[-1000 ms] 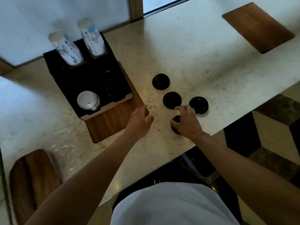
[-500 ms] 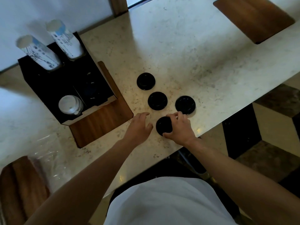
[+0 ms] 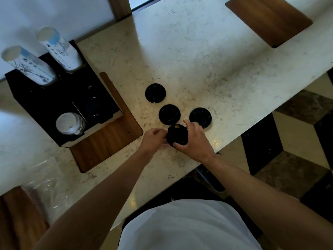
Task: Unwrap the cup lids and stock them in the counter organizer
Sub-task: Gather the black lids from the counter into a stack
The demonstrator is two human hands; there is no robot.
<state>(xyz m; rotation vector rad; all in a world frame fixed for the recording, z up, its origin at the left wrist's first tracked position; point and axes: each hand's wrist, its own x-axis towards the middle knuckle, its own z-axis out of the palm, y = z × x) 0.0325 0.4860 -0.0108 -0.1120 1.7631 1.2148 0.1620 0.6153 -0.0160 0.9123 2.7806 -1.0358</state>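
A black stack of cup lids [image 3: 177, 135] is gripped by my right hand [image 3: 195, 141] near the counter's front edge. My left hand [image 3: 153, 139] touches the stack's left side with its fingers curled. Three more black lids lie flat behind: one [image 3: 155, 93] farthest, one [image 3: 169, 114] in the middle, one [image 3: 200, 117] to the right. The black counter organizer [image 3: 36, 105] stands at the left, holding a white lid stack [image 3: 69, 123] in its front compartment and dark lids [image 3: 93, 107] beside it.
Two wrapped sleeves of paper cups [image 3: 27, 65] [image 3: 59, 49] stand in the organizer's back slots. Wooden inlays sit under the organizer [image 3: 108, 141], at the far right [image 3: 268, 20] and the near left [image 3: 18, 222]. Crumpled clear wrap [image 3: 46, 177] lies on the marble counter [image 3: 198, 60].
My right hand has lifted the black lid stack off the counter and my left hand has closed in on it from the left. The view shifted slightly.
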